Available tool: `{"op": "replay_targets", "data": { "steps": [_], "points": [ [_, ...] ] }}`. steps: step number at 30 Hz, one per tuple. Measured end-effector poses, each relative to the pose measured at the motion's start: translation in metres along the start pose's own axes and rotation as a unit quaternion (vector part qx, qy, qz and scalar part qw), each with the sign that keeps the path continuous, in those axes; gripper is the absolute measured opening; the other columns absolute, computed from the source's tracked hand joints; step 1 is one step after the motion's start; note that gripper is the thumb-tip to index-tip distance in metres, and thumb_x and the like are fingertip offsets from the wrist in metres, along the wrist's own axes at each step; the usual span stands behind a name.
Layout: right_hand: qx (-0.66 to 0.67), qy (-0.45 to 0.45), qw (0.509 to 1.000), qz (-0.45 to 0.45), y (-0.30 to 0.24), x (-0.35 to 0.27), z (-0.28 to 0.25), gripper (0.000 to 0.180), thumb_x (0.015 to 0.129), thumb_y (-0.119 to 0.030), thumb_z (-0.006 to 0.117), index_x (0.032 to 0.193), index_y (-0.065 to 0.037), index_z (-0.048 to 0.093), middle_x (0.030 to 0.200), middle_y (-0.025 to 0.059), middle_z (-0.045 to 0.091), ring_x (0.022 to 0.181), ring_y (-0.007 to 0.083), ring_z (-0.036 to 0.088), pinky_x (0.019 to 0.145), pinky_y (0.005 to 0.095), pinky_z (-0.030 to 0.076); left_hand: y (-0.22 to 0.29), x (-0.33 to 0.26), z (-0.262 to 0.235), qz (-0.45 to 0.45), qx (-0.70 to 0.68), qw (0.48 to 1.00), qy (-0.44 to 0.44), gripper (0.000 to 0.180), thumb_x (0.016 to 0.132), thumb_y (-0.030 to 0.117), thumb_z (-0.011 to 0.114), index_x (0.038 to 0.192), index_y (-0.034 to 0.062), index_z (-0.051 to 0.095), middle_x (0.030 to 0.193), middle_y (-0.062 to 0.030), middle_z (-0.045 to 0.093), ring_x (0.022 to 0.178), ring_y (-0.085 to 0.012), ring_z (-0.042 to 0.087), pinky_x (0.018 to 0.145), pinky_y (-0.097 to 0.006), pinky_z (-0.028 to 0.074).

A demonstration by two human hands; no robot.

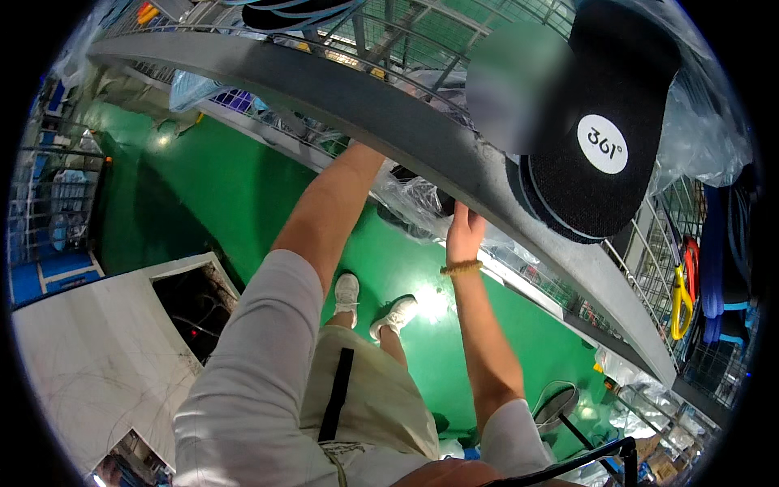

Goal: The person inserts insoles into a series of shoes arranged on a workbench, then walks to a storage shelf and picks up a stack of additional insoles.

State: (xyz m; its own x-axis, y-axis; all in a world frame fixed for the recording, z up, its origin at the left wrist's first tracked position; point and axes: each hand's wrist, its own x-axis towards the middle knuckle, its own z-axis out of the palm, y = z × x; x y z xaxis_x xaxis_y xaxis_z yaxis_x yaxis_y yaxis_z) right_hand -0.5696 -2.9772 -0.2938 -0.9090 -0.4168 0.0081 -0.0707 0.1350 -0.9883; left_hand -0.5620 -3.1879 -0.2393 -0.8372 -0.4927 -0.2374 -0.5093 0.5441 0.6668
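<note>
My left arm [329, 203] reaches under the grey front beam of a wire-mesh shelf [316, 89]. That hand is almost wholly hidden behind the beam, so its grip does not show. Farther right, my right hand [466, 234] is raised to the beam's underside, a brown band around its wrist. Its fingers are partly covered by the beam, beside a clear plastic bag [414, 201] with dark contents on the lower level. Whether they grip the bag cannot be told. Above, black insole-shaped pads [560, 187] with a round white label lie stacked on the shelf.
Clear plastic wrap [702, 134] lies beside the pads. Yellow-handled scissors [681, 304] and a red-handled tool [691, 264] hang at the right end. A pale worktop [97, 349] with cut-outs stands at left, above green floor [251, 174]. A wire rack [53, 195] stands farther left.
</note>
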Motion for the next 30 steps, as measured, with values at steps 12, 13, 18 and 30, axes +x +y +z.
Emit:
{"op": "replay_targets", "data": {
  "steps": [12,13,18,30],
  "points": [
    [-0.338,-0.066,0.933,-0.099,0.101,0.037,-0.043,0.037,0.085,-0.02,0.035,0.114,0.001,0.039,0.119,0.0168,0.039,0.11,0.0279,0.036,0.092,0.0322,0.027,0.0,0.004,-0.01,0.015,-0.01,0.999,-0.048,0.066,0.062,-0.004,0.054,0.118,0.0012,0.021,0.115,-0.0254,0.033,0.104,-0.0377,0.037,0.087,-0.038,0.032],
    [-0.349,-0.074,0.928,-0.112,0.107,0.035,-0.045,0.037,0.085,-0.021,0.036,0.114,0.001,0.039,0.119,0.0171,0.039,0.11,0.0285,0.036,0.092,0.0329,0.027,0.001,0.004,-0.012,0.016,-0.009,0.998,-0.055,0.066,0.062,-0.004,0.054,0.119,0.0012,0.021,0.115,-0.0254,0.033,0.105,-0.0377,0.036,0.087,-0.038,0.032],
    [-0.404,-0.124,0.888,-0.183,0.089,0.022,-0.056,0.039,0.082,-0.022,0.039,0.114,-0.001,0.041,0.118,0.0183,0.04,0.11,0.0317,0.036,0.093,0.036,0.027,-0.008,-0.002,-0.019,0.003,-0.007,0.997,-0.079,0.068,0.062,-0.005,0.055,0.12,0.0011,0.02,0.116,-0.0256,0.033,0.105,-0.0378,0.036,0.087,-0.038,0.032],
    [-0.491,-0.143,0.857,0.068,0.054,0.049,-0.141,0.041,0.08,-0.021,0.041,0.118,-0.005,0.037,0.121,0.0167,0.037,0.112,0.0312,0.033,0.095,0.0359,0.025,0.003,-0.038,-0.032,0.007,-0.027,0.969,-0.244,0.073,0.061,-0.005,0.056,0.122,0.0011,0.017,0.119,-0.0262,0.031,0.107,-0.0379,0.035,0.088,-0.038,0.031]
  ]
}}
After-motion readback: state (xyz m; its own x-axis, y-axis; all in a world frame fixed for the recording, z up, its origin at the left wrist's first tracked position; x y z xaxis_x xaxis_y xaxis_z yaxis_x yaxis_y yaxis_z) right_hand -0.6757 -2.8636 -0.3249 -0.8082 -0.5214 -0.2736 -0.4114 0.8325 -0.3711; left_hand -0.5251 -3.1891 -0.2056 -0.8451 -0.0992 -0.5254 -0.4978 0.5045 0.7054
